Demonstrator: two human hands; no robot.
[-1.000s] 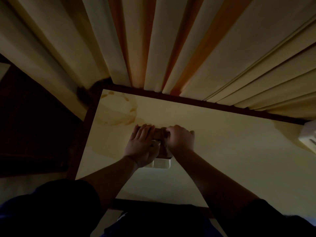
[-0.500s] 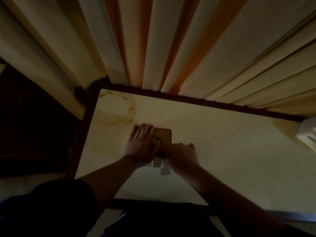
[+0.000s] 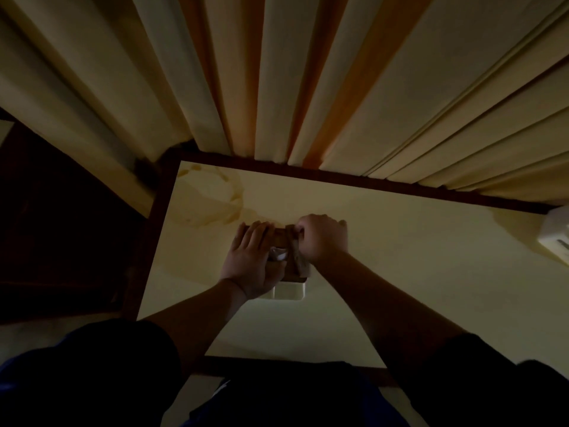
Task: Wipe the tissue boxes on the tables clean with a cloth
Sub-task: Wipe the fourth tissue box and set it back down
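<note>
Steadying tissue box (image 3: 281, 241) under flat left hand (image 3: 251, 263), right hand (image 3: 321, 238) clutching cloth (image 3: 297, 260), wiping evenly, frame center.

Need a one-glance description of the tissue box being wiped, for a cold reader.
Find the pale table below the curtains. At its middle, both hands meet on the tissue box: brown top, white base, tissue poking out.

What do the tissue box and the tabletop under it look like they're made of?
The tissue box seems to have a brown lid, matte, perhaps wood or bamboo, over a pale base with rounded corners that looks like smooth plastic; the dim light leaves this open. The tabletop looks like a cream, smooth laminate or stone-like slab with faint brownish veining, inside a dark wood-look frame.
</note>
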